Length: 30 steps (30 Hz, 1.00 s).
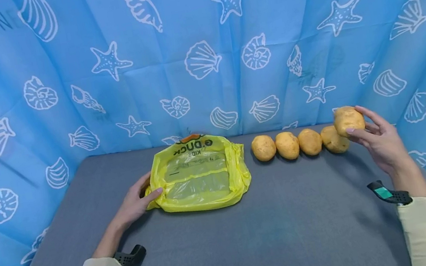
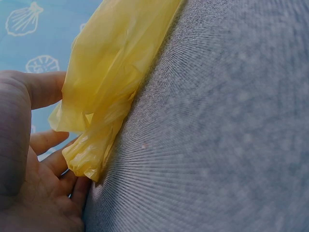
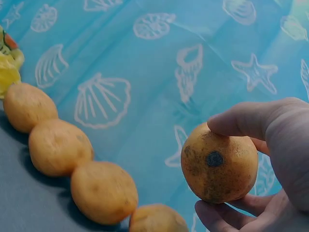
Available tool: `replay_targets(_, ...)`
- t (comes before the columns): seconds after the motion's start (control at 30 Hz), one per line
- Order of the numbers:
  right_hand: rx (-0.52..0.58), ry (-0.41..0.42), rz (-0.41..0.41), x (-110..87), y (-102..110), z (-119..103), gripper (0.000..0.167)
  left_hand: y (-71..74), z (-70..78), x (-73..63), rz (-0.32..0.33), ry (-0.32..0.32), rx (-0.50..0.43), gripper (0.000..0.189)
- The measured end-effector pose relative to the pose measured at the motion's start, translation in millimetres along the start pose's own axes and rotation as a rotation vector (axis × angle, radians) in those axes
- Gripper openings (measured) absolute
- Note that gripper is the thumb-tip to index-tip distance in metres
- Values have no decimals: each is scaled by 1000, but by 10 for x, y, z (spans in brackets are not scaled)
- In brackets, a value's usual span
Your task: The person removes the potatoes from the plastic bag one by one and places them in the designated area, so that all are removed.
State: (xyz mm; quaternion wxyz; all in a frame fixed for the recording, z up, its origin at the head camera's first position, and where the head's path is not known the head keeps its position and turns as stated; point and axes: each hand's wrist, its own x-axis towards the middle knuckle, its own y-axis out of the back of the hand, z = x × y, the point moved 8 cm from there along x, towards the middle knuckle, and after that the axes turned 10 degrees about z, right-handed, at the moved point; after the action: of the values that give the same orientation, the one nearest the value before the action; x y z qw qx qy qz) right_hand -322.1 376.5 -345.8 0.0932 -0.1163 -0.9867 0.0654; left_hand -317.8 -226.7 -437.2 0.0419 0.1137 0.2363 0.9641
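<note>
A potato (image 1: 348,121) is held up off the table between the thumb and fingers of my right hand (image 1: 384,145). In the right wrist view this potato (image 3: 219,164) shows a dark spot on its skin. Just left of it, several more potatoes (image 1: 287,146) lie in a row on the table. A yellow plastic bag (image 1: 204,205) lies with its mouth spread wide, its clear inside facing up. My left hand (image 1: 133,205) grips the bag's left edge, thumb over the rim. Up close, the bunched yellow plastic (image 2: 104,106) sits between that thumb and the fingers.
A grey cloth-covered table (image 1: 234,253) stretches in front of me. Behind it and along both sides hangs a blue curtain (image 1: 193,22) printed with white shells and starfish. A dark band (image 1: 390,194) is worn on my right wrist, another (image 1: 131,256) on my left.
</note>
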Motion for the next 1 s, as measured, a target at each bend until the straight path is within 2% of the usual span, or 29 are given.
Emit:
replay_targets(0.2, -1, -36, 108, 52, 237, 146, 79, -7, -10, 2, -8, 4, -3, 69)
replay_targets(0.57, -116, -126, 259, 156, 632, 526, 82, -18, -17, 2, -12, 2, -5, 69)
replay_targets(0.77, -158, -201, 294, 210, 741, 708, 82, -13, -19, 7, -6, 9, 5, 70)
replay_targets(1.0, -167, -212, 351, 269, 798, 838, 80, -4, -10, 0, -2, 14, 11, 70)
